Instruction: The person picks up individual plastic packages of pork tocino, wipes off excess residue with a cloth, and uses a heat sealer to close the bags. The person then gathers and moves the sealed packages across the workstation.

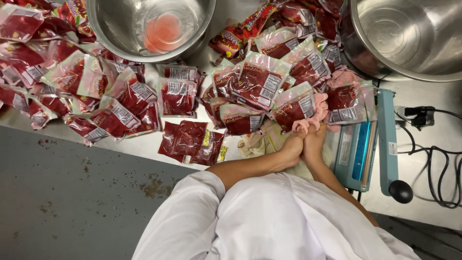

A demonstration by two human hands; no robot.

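Observation:
My left hand [292, 146] and my right hand [315, 142] are pressed side by side at the table's front edge. Both are closed on a crumpled pink cloth [315, 114] that bunches out above the fingers. Just past the cloth lies a sealed clear packet of red food [293, 103], one of several in a heap. A beige cloth [257, 140] lies under my left wrist. My fingertips are hidden in the pink cloth.
A blue heat sealer [385, 139] with a black knob [401, 191] stands right of my hands, its black cable [433, 159] beyond. Two steel bowls [96, 29] [399, 33] sit at the back. Red packets [120, 110] cover the steel table [139, 147]. Grey floor [72, 192] lies lower left.

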